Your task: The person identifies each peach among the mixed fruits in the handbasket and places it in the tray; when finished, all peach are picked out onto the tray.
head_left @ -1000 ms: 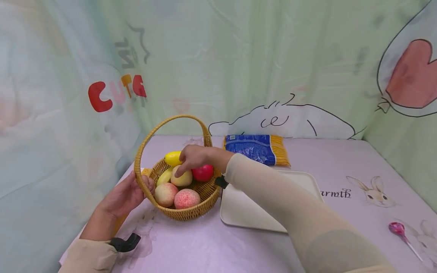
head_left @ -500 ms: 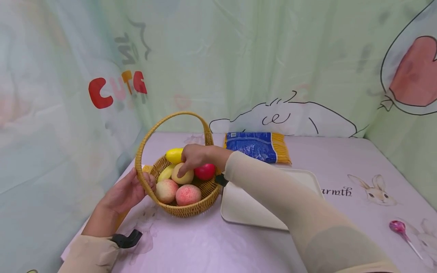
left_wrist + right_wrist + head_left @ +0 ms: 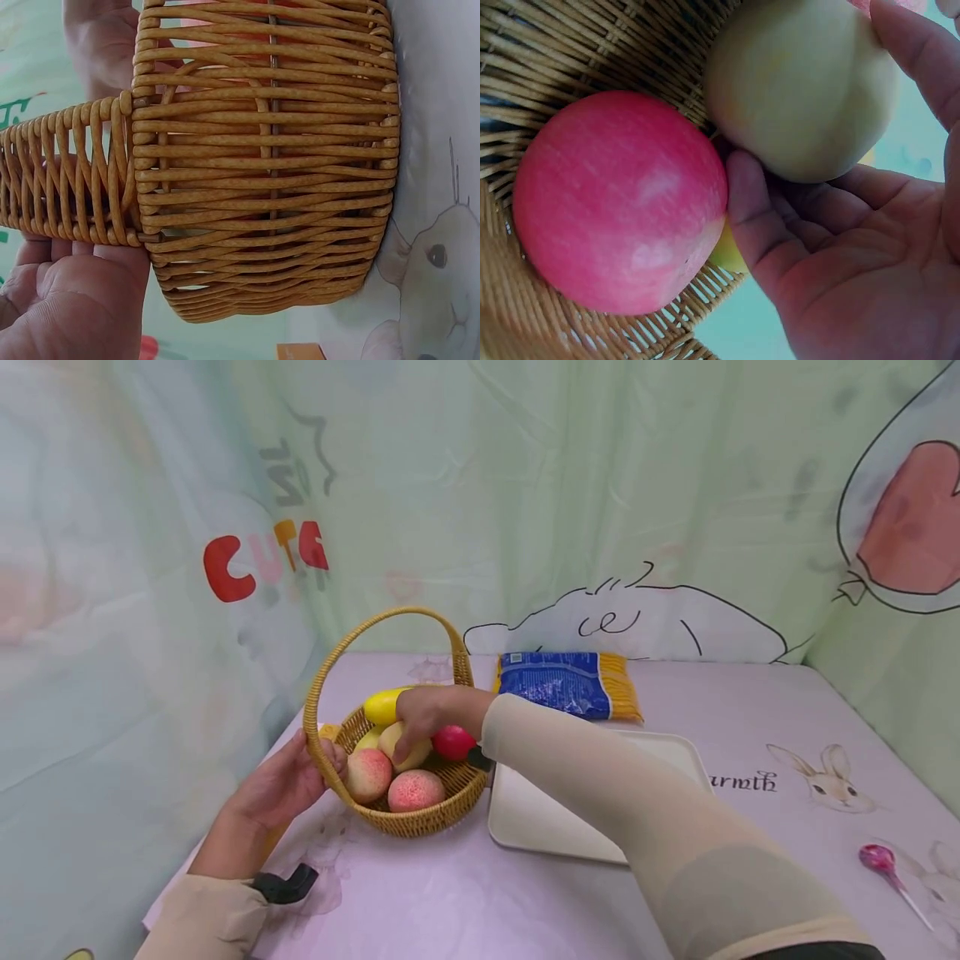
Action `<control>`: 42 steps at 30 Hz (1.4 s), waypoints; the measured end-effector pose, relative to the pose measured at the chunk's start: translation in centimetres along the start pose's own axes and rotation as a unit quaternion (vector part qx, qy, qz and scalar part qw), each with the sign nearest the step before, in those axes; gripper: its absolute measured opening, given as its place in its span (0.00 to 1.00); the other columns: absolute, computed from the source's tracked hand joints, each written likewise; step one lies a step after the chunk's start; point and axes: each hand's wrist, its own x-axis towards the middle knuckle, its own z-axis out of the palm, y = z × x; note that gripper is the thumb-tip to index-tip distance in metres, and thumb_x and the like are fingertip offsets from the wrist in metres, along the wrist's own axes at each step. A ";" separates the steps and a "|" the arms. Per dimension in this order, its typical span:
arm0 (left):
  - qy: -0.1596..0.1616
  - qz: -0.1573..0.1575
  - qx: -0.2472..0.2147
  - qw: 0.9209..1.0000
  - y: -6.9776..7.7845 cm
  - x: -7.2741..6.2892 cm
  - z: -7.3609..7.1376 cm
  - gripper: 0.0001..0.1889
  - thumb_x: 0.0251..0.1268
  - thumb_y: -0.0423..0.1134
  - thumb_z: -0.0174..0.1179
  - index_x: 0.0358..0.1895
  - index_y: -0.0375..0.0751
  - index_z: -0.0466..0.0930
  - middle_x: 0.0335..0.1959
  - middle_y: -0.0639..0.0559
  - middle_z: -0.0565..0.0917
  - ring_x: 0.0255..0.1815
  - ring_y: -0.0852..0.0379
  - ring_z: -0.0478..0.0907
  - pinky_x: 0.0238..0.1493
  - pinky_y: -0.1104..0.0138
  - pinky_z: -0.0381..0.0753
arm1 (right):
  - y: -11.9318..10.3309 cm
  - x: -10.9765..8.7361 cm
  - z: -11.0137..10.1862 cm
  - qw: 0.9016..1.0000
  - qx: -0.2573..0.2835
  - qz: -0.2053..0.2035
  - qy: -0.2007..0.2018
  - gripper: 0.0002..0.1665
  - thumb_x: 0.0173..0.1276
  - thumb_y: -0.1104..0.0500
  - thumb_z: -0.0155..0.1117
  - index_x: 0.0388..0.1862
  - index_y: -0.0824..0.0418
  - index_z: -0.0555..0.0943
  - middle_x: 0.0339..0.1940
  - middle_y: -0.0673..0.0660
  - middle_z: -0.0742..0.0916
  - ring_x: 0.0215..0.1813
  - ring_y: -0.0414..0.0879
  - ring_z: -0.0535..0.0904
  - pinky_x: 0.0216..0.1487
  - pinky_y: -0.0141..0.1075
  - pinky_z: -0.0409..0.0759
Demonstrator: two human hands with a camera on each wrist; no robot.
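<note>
A wicker basket [image 3: 408, 825] with a tall arched handle stands on the left of the table. My left hand [image 3: 288, 785] holds the foot of that handle, its fingers behind the weave in the left wrist view. Inside the basket my right hand [image 3: 431, 714] grips a pale yellow peach [image 3: 795, 82], thumb on one side and curled fingers on the other. Beside those fingers lies a red apple [image 3: 622, 202]. Two pinkish peaches [image 3: 416, 791] sit at the basket's near side, and a bright yellow fruit [image 3: 382, 707] lies at the back, partly covered by the hand.
Right of the basket lies a cream tray [image 3: 555, 822], partly under my right forearm. Behind it is a blue and yellow packet [image 3: 558, 683]. A lollipop [image 3: 885, 864] lies at the far right. An orange-yellow object [image 3: 327, 732] shows behind the left hand.
My right hand has closed in on the pale peach, its thumb reaching lower around it, and the peach has shifted slightly. The left hand keeps its place on the handle.
</note>
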 end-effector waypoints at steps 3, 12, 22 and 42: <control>-0.011 0.001 -0.006 1.000 -0.2 -0.1 0.0 0.24 0.88 0.47 0.31 0.57 0.39 0.78 0.52 0.47 0.84 0.56 0.54 0.78 0.64 0.67 0.77 | -0.2 0.1 0.2 1.000 -0.006 0.011 -0.001 0.22 0.61 0.41 0.77 0.26 0.54 0.78 0.25 0.49 0.74 0.37 0.46 0.73 0.40 0.32 0.69; 0.008 0.001 0.008 1.000 -0.1 -0.3 0.1 0.23 0.88 0.47 0.30 0.59 0.42 0.77 0.50 0.49 0.85 0.56 0.55 0.79 0.64 0.67 0.77 | -0.6 0.4 0.7 0.999 -0.028 0.025 0.025 0.23 0.61 0.41 0.77 0.38 0.58 0.80 0.31 0.51 0.78 0.39 0.46 0.74 0.41 0.32 0.72; -0.002 0.005 0.003 1.000 -0.3 0.0 0.0 0.23 0.89 0.46 0.31 0.59 0.42 0.77 0.51 0.48 0.85 0.56 0.55 0.80 0.66 0.67 0.77 | -0.3 -0.3 0.3 0.998 -0.034 0.012 0.050 0.22 0.60 0.41 0.75 0.25 0.55 0.78 0.30 0.51 0.77 0.37 0.45 0.73 0.38 0.30 0.70; -0.041 0.008 0.006 0.999 -0.3 -0.1 -0.2 0.28 0.89 0.46 0.24 0.56 0.36 0.77 0.55 0.45 0.82 0.58 0.52 0.77 0.65 0.66 0.76 | 1.8 -2.3 -0.3 0.993 0.079 -0.023 0.085 0.18 0.61 0.41 0.75 0.31 0.54 0.85 0.22 0.45 0.79 0.32 0.39 0.72 0.36 0.28 0.70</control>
